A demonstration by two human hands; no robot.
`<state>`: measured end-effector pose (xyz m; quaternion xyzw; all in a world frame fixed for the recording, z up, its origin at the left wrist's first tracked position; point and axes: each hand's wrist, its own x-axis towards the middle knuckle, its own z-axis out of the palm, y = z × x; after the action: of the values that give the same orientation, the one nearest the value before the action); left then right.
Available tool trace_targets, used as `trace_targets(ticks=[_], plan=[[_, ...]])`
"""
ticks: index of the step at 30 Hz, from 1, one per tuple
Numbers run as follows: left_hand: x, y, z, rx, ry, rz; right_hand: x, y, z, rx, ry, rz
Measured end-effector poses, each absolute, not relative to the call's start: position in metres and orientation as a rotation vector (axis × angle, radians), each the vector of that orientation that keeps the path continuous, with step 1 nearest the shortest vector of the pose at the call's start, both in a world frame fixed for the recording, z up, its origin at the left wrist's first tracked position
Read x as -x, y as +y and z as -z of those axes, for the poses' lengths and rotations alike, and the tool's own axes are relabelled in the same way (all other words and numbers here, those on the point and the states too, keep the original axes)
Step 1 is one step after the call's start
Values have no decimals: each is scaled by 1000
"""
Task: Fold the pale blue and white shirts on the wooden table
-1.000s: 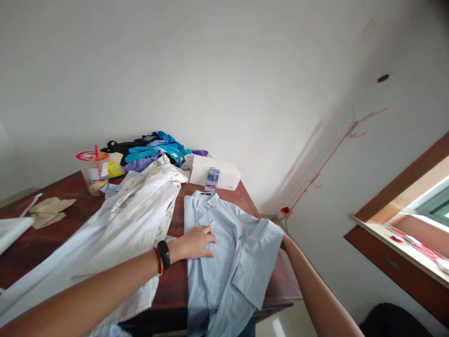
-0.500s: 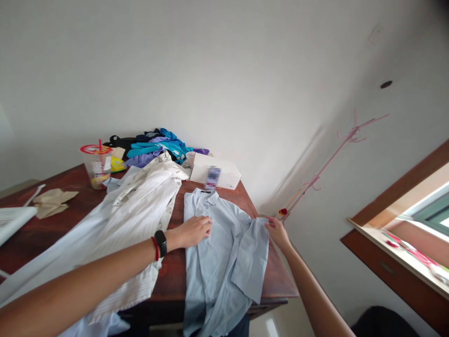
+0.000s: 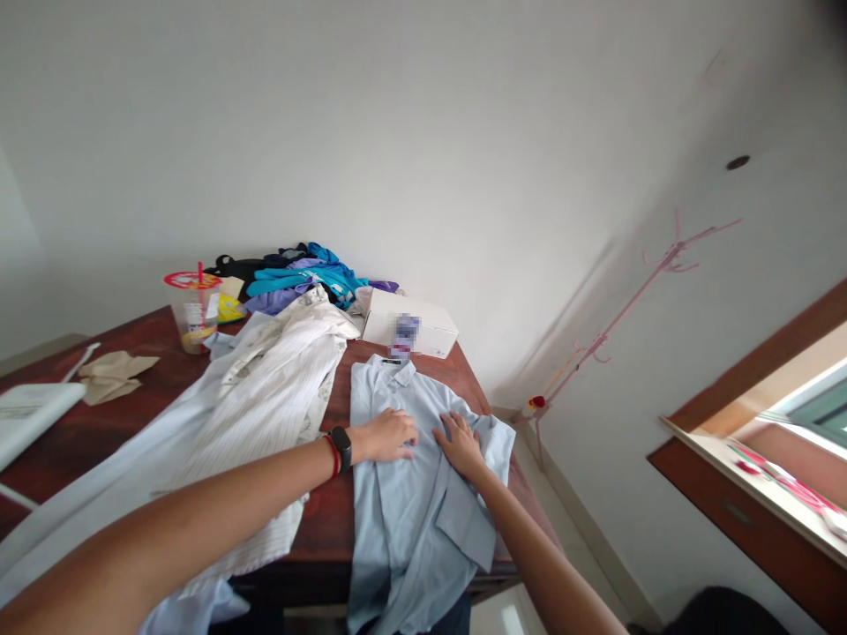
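A light blue collared shirt point(image 3: 397, 503) lies front up on the dark red-brown table point(image 3: 324, 520), its lower end hanging over the near edge. On the shirt's chest rests my left hand point(image 3: 387, 435), fingers slightly bent and apart, holding nothing. My right hand point(image 3: 461, 444) lies on the shirt near the right shoulder with its fingers spread. The sleeve on that side is folded over the body, partly hidden under my right forearm. A white striped garment point(image 3: 265, 423) stretches along the left, below my left forearm.
Behind the shirt stands a white box point(image 3: 430, 326). Blue, purple and black clothes point(image 3: 291, 273) are heaped by the wall. A plastic cup with a red straw point(image 3: 191, 313) and a brown paper point(image 3: 116, 375) sit left. A pink coat rack point(image 3: 622, 304) stands right.
My right hand has let go of the sleeve's outer edge and moved left onto the shirt's chest. My left hand has shifted slightly right. The view has moved a little.
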<state>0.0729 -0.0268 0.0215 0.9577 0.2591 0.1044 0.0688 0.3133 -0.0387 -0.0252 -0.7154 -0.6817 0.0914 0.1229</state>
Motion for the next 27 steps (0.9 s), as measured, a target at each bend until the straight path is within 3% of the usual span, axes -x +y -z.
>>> trace_targets(ticks=[10,15,21,27], plan=[[-38,-43,-56,-2813,791,-461,-318,-45,34,1869,-1862,-196],[44,-73,-94,-2426,950,-732,-323,-43,37,1743,-1767,-257],[132,-92,-108,-1773,1341,-1341,-323,-40,35,1600,-1528,-389],[154,-103,-92,-998,1532,-1336,-302,-45,25,1454,-1187,-588]])
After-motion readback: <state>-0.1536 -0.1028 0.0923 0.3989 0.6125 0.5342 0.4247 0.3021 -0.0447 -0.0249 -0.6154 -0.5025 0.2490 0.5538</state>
